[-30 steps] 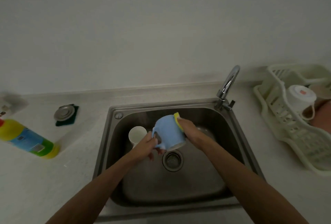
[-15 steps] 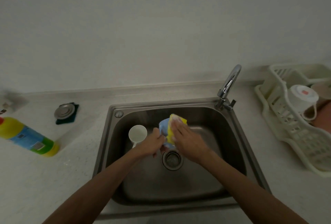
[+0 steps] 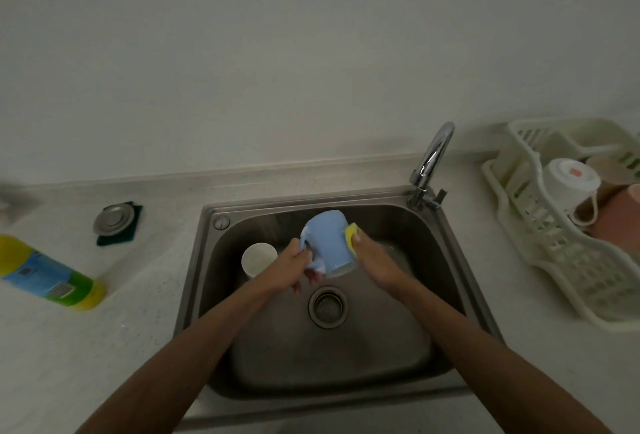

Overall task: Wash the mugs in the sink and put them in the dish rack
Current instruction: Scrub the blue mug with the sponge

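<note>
Over the steel sink (image 3: 460, 260) I hold a light blue mug (image 3: 329, 243) upside down and tilted, its bottom pointing away from me. My left hand (image 3: 289, 269) grips its handle. My right hand (image 3: 375, 260) presses a yellow sponge (image 3: 351, 237) against the mug's right side. A white mug (image 3: 259, 258) stands upright in the sink at the left, just beside my left hand. The cream dish rack (image 3: 540, 246) sits on the counter at the right and holds a white mug (image 3: 569, 185) upside down and a pink mug (image 3: 620, 213).
The chrome tap (image 3: 431, 159) rises at the sink's back right corner. The drain (image 3: 327, 305) lies below the mug. A metal sink plug (image 3: 113, 218) rests on a dark green pad at the left. A yellow detergent bottle (image 3: 45, 274) lies on its side on the left counter.
My right hand with the sponge moved from the front of the blue mug round to its right side. The mug's body shows again, turned bottom up.
</note>
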`<state>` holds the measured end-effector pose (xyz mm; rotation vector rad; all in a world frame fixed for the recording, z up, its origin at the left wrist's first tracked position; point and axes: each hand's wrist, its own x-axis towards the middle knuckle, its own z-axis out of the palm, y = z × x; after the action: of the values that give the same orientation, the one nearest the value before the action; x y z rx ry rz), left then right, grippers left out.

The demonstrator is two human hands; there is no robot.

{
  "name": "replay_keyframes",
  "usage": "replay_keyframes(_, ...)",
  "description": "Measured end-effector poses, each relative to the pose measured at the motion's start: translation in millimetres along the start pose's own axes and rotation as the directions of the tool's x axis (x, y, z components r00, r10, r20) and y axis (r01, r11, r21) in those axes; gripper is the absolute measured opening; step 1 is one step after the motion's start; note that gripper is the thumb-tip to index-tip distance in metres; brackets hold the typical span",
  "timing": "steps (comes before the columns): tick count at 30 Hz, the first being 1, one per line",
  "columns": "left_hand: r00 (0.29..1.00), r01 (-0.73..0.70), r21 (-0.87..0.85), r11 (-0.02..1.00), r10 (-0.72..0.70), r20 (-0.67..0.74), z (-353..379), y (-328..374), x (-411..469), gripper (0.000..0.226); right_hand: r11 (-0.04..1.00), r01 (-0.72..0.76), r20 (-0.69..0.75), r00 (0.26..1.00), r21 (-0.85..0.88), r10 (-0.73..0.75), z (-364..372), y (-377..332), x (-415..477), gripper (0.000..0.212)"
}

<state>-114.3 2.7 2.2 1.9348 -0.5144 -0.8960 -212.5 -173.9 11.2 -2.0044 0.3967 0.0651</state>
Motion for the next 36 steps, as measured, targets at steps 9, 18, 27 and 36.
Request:
replay_keyframes(9,0.994,0.008,0.067,0.998,-0.015,0.106,5.9,4.5,-3.1,0.015,0.96,0.038,0.026,0.999,-0.278,-0.032,-10.9,-16.9,6.3,0.044)
replay_keyframes(18,0.997,0.077,0.075,0.994,-0.079,0.015,15.3,-1.7,-4.3,0.011,0.522,0.45,0.218,0.868,-0.725,-0.447,20.4,42.3,-5.3,0.059)
replay_keyframes(27,0.999,0.041,0.023,0.999,-0.041,-0.028,26.5,7.7,-1.6,0.007,0.438,0.36,0.127,0.87,-0.824,-0.476,31.9,45.5,2.9,0.066)
replay_keyframes(36,1.0,-0.008,-0.02,1.0,0.008,0.004,20.0,5.4,-6.7,0.01,0.799,-0.215,0.111,0.976,0.562,0.185,12.9,45.7,-2.7,0.059)
